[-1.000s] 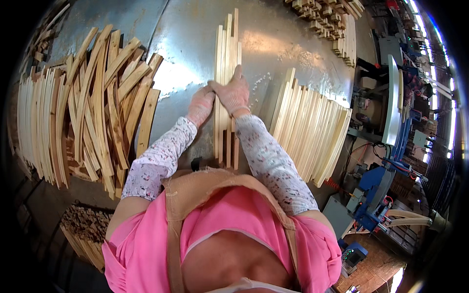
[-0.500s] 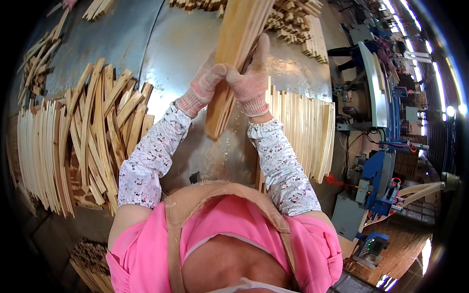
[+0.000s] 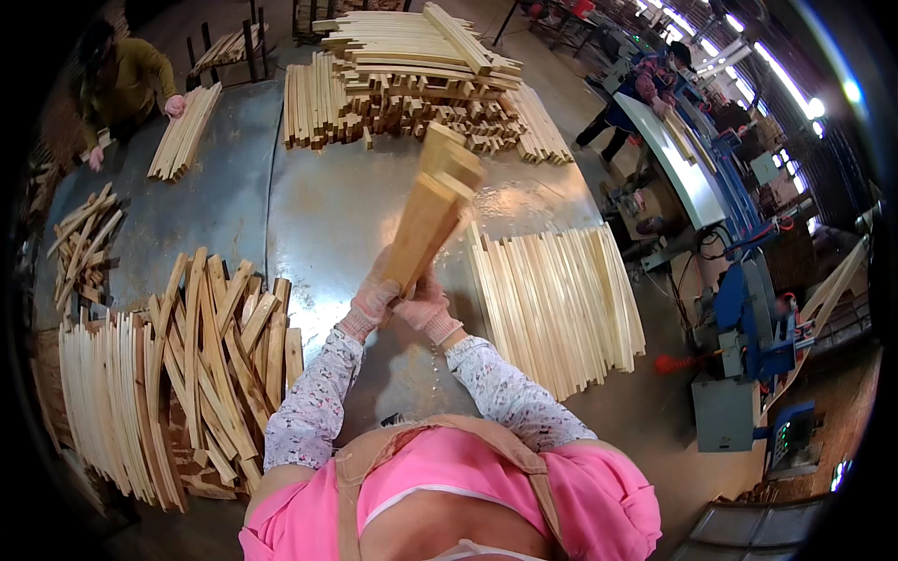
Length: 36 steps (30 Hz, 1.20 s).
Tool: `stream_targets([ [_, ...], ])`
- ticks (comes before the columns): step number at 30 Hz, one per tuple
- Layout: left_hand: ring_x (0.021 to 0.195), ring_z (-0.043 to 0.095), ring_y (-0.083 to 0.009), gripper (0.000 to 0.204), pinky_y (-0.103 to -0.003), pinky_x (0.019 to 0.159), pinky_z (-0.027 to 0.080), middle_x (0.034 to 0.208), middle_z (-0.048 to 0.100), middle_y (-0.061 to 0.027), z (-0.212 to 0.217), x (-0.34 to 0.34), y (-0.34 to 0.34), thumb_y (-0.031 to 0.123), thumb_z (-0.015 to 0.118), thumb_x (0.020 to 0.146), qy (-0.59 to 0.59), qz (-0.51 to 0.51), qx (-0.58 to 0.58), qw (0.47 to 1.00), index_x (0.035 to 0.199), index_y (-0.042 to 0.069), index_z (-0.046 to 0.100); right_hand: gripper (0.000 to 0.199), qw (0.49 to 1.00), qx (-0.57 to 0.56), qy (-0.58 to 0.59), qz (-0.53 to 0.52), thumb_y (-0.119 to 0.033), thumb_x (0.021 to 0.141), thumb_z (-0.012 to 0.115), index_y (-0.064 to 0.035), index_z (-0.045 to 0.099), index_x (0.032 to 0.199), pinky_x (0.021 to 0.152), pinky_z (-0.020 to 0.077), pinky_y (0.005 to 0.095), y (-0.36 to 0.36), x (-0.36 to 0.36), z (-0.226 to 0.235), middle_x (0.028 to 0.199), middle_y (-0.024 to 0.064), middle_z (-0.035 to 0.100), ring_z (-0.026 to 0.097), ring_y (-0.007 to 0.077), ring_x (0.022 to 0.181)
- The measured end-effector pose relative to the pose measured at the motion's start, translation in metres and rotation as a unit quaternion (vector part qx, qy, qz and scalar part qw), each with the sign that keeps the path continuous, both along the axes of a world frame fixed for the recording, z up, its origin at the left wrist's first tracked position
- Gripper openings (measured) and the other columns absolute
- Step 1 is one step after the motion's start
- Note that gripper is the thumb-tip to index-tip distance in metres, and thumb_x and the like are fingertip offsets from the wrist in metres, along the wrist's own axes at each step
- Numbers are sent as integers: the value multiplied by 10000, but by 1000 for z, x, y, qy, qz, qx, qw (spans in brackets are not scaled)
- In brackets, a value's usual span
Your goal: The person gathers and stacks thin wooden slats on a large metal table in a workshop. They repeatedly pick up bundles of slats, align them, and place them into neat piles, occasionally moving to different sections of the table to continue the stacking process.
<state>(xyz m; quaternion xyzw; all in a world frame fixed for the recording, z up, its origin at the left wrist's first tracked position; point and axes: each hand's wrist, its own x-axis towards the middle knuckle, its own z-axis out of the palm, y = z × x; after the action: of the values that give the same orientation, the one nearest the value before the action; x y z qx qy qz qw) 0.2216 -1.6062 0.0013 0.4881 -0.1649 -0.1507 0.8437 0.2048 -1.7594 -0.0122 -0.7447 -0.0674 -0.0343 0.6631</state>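
Several brown wooden sticks lie in a small loose heap (image 3: 82, 241) at the far left of my head view, on a grey sheet-metal table (image 3: 346, 201). Nearer the wearer, I have a row of pale, slim wooden strips (image 3: 108, 402) lying side by side. Beyond, a co-worker in an olive-yellow top (image 3: 145, 70) has one pink-gloved hand (image 3: 175, 106) at the end of a short batch of pale sticks (image 3: 185, 136). Next across, I see a crossed pile of browner sticks (image 3: 195, 346).

At the middle, I watch the left hand (image 3: 374, 297), in a whitish-pink knit glove, closed on the lower end of a tilted bundle of honey-coloured wooden sticks (image 3: 419, 229), held up above the table with its other end pointing away. The right hand (image 3: 428, 310), gloved alike, clasps the same low end, close against the left; I cannot make out its fingertips behind the wood. Past them sits a tall stack of pale wooden sticks (image 3: 402, 47).

To the right, a broad row of cream wooden strips (image 3: 561, 309) lies on the table; farther right, I see a second co-worker in a checked top (image 3: 652, 79) at a long white bench (image 3: 669, 154).
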Motion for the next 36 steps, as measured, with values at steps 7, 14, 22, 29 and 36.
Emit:
stream_targets([
  [7, 1326, 551, -212, 661, -362, 1126, 450, 1502, 564, -117, -29, -15, -17, 458, 523, 1100, 116, 153, -33, 981, 1571, 4, 430, 1111, 903, -416, 18, -105, -428, 727, 828, -79, 280, 1628, 1045, 523, 476, 10, -15, 94, 1367, 258, 570, 594, 430, 1223],
  [14, 832, 538, -124, 356, -305, 733, 469, 963, 561, 24, -125, -71, 32, 457, 543, 1088, 274, 338, 54, 899, 1210, 122, 550, 988, 846, -496, 195, 23, -505, 797, 799, -74, 368, 1574, 1010, 534, 495, -10, -69, 30, 1258, 252, 653, 615, 434, 1235],
  [22, 887, 547, -141, 635, -321, 806, 499, 1072, 613, -39, -204, -135, 93, 377, 616, 1048, 203, 350, 221, 887, 1515, -27, 468, 986, 853, -501, 129, 70, -444, 821, 806, -80, 341, 1610, 1083, 493, 510, -8, -83, -8, 1390, 263, 570, 583, 428, 1288],
  [29, 829, 525, -123, 524, -284, 715, 468, 1074, 611, -15, -154, -144, 72, 291, 661, 1030, 201, 314, 252, 893, 1432, -17, 523, 985, 887, -436, 154, -7, -452, 802, 800, -36, 375, 1587, 1100, 487, 508, -61, -75, 46, 1370, 274, 585, 567, 442, 1307],
  [36, 1251, 578, -249, 619, -344, 1071, 457, 1459, 579, -153, -176, -147, 76, 254, 648, 1056, 189, 304, 299, 884, 1552, -43, 427, 1017, 811, -505, 224, -192, -500, 837, 773, -54, 313, 1627, 1141, 445, 465, -255, -72, 80, 1535, 242, 483, 512, 388, 1395],
])
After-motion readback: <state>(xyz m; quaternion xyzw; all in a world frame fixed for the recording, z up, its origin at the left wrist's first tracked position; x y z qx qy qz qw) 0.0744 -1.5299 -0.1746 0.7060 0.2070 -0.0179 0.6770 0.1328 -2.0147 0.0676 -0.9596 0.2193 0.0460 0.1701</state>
